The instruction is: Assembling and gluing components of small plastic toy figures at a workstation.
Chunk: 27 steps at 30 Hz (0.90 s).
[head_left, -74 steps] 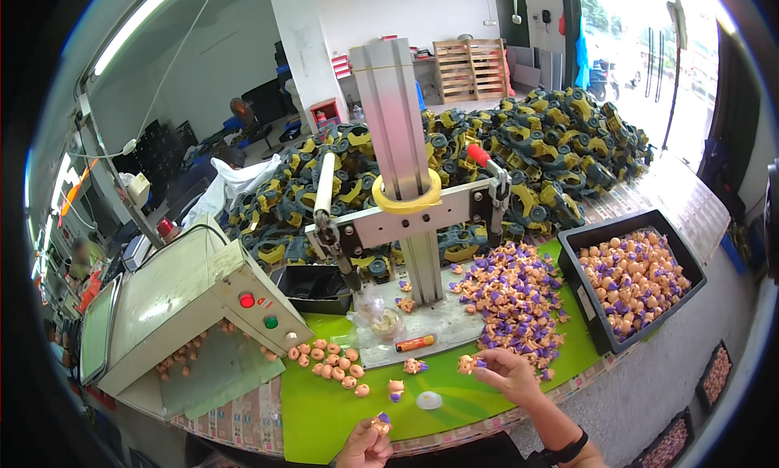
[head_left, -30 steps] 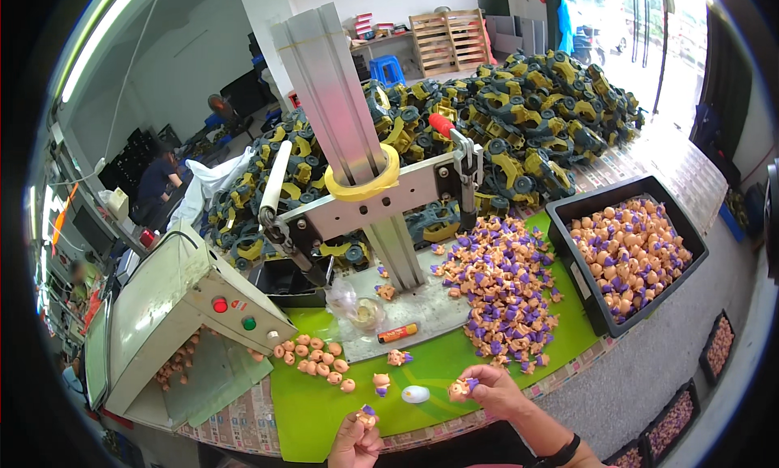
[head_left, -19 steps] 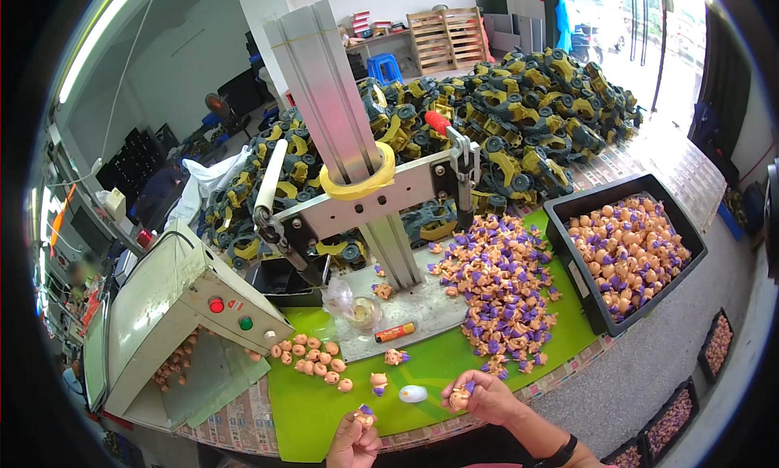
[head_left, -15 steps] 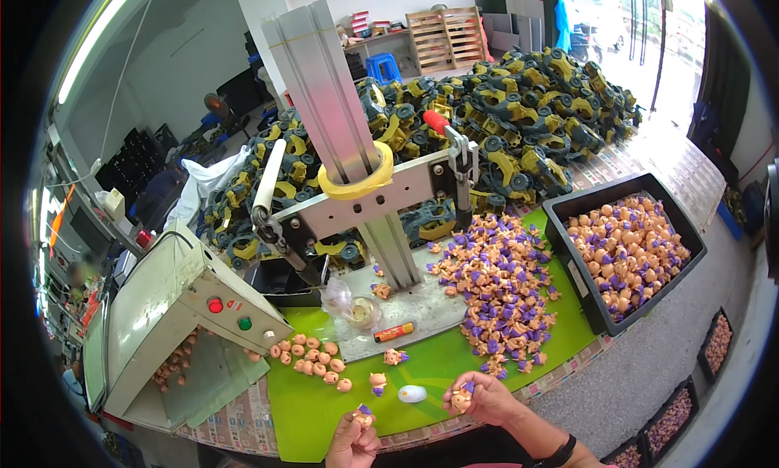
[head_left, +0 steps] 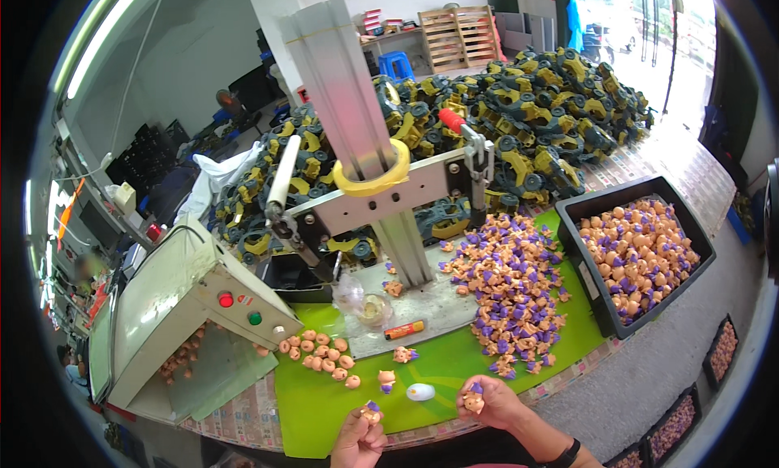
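Two small peach-and-purple figures, one held in each hand near the front edge of a green mat (head_left: pixel 312 415). In the left hand (head_left: pixel 359 442), the first figure (head_left: pixel 372 414) is pinched between thumb and fingertips, the gap being closed to the width of the piece; its finer detail cannot be told. In the right hand (head_left: pixel 497 403), the second figure (head_left: pixel 472 398) is gripped likewise, its purple part uppermost; the remaining fingers are partly hidden. The hands are set apart, and the held figures do not touch. Beyond them, a white oval container (head_left: pixel 420 392) and a loose figure (head_left: pixel 386 380) are seen on the mat, with round peach pieces (head_left: pixel 334 361) clustered to the left and a peach-and-purple heap (head_left: pixel 515 298) to the right, beside a filled black bin (head_left: pixel 598 304). For good handling, it is judged best that each figure be kept at the fingertips and pressed only lightly, so that its surface is left in plain sight; the white oval container should be given room, lest it be knocked
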Tool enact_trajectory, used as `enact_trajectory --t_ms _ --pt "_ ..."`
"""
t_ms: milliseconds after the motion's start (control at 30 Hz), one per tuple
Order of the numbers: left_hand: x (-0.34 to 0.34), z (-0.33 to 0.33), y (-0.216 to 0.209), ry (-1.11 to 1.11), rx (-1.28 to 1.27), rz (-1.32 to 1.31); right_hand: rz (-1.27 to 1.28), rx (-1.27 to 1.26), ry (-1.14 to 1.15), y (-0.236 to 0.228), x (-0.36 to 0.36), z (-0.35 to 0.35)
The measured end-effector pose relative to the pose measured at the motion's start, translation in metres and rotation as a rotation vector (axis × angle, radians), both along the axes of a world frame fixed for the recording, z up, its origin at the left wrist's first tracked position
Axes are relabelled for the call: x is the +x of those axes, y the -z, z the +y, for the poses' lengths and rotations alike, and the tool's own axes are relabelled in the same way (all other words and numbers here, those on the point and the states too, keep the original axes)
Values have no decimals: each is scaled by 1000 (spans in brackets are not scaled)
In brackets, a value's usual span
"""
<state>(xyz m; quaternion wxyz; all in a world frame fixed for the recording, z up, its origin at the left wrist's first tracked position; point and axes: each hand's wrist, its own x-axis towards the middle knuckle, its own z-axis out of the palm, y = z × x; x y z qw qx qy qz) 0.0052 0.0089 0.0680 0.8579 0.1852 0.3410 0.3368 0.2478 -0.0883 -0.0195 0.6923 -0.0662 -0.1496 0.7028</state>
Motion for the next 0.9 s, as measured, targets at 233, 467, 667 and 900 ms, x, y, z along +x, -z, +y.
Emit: enact_trajectory --t_ms 233,467,667,900 --pt "-1 0 0 1 9 -6 -306 -281 162 -14 -2 -2" --pt "-1 -1 0 7 19 -6 -315 -347 227 -13 -1 0" --pt "1 -1 -1 -16 -14 10 -170 -404 139 -18 2 -1" --pt "1 -4 3 18 -4 25 -151 -290 111 -11 1 -7"
